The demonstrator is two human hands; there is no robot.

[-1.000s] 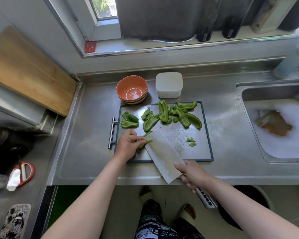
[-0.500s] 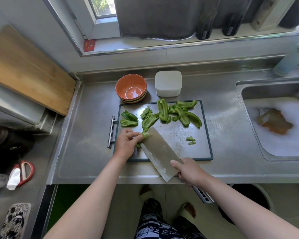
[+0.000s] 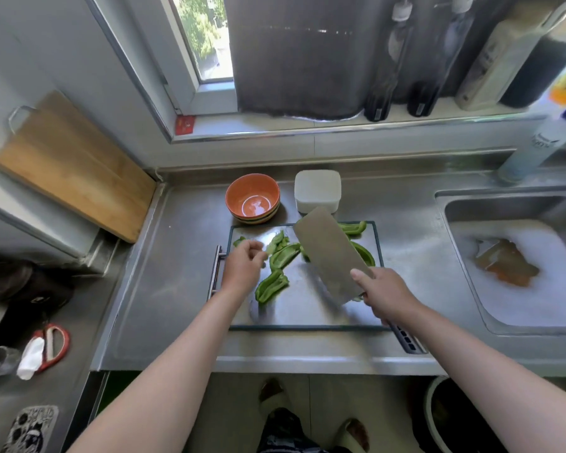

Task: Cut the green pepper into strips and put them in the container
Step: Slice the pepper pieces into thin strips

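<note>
Fingers of the right hand (image 3: pixel 386 294) wrap the handle of the cleaver (image 3: pixel 329 253), forefinger laid along the flat, and the blade hangs tilted above the cutting board (image 3: pixel 307 310). Those of the left hand (image 3: pixel 244 266) curl loosely beside a pale scrap; whether they pinch it I cannot tell. Green pepper pieces (image 3: pixel 272 286) lie scattered on the board, several of them wide. Just behind it stands the white container (image 3: pixel 317 194), next to an orange bowl (image 3: pixel 253 197). Slicing looks like the job now: lay 1 piece flat, tuck the left fingertips back, and bring the edge straight down in narrow, even cuts.
</note>
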